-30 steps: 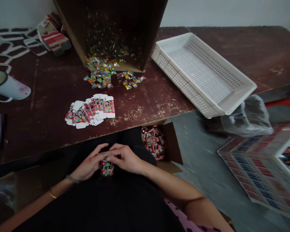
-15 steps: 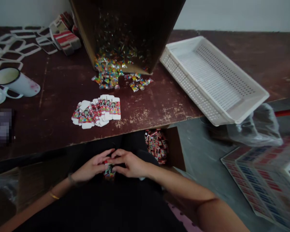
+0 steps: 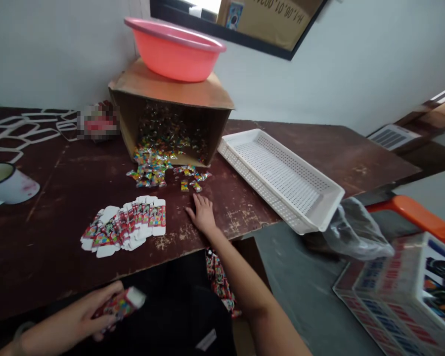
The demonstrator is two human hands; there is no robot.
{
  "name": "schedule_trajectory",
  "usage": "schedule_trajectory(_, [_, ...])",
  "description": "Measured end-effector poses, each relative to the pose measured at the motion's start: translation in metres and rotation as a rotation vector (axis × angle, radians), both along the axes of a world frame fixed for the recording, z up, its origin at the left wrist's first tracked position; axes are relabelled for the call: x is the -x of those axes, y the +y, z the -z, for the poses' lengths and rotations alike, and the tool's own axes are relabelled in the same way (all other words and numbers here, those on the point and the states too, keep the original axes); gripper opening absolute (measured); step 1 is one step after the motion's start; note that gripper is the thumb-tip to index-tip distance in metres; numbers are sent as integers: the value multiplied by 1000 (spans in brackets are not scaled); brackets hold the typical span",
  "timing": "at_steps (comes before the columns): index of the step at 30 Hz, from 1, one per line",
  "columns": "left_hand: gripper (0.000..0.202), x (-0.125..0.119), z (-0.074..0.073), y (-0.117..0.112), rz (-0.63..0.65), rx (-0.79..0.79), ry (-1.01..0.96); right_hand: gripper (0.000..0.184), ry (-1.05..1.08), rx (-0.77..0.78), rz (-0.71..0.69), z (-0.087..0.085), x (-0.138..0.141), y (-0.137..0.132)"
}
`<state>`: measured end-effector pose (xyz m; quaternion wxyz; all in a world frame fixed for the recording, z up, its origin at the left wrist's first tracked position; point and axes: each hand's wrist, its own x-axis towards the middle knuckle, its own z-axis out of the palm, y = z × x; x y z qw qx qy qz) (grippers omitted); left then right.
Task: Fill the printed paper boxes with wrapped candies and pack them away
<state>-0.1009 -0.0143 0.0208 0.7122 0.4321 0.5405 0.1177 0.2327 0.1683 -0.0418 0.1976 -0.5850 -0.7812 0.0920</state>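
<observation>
My left hand is closed round a small printed carton, red with a white end flap, held low near the table's front edge. My right hand stretches forward and lies flat on the brown table, fingers apart, just short of the loose wrapped candies. More candies spill from a cardboard box lying on its side. A fan of flat unfolded cartons lies left of my right hand.
A pink basin sits on the cardboard box. A white perforated tray overhangs the table's right edge. A white mug stands at the left. Below the table are a box of filled cartons, a plastic bag and printed sheets.
My hands have parted: the right one left the carton and reached forward onto the table near the candies. The left hand keeps the carton and moved left. The view tilted up.
</observation>
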Motion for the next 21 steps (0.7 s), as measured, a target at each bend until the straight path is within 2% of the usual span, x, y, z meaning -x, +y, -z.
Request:
schedule_trajectory(2, [44, -15, 2, 6, -44, 23, -93, 58, 41, -29, -1, 11, 0, -34])
schedule_trajectory(4, [37, -37, 3, 14, -95, 4, -196, 55, 70, -46, -36, 12, -1, -43])
schedule_trajectory(6, [31, -60, 5, 23, -148, -12, -275, 53, 49, -49, -55, 4, -4, -22])
schedule_trajectory(8, [32, -81, 8, 31, -179, 4, -317, 55, -12, -22, -53, -9, -8, 12])
schedule_trajectory(10, [38, -90, 11, 37, -218, 32, -313, 55, -51, 27, -71, -18, -12, 35])
schedule_trajectory(11, [42, -90, 12, 39, -246, 43, -302, 54, -55, 43, -93, -20, -12, 36])
schedule_trajectory(13, [48, -83, 14, 43, -325, 49, -268, 56, -29, 48, -183, -18, -7, 15])
schedule_trajectory(16, [54, -66, 14, 45, -440, 37, -219, 70, 62, 73, -406, -5, 2, -56])
schedule_trajectory(19, [56, -64, 16, 44, -483, 24, -206, 38, 264, 161, -490, -1, 11, -118])
schedule_trajectory(21, [57, -73, 17, 42, -458, 13, -213, 27, 516, 245, -406, -9, 20, -133])
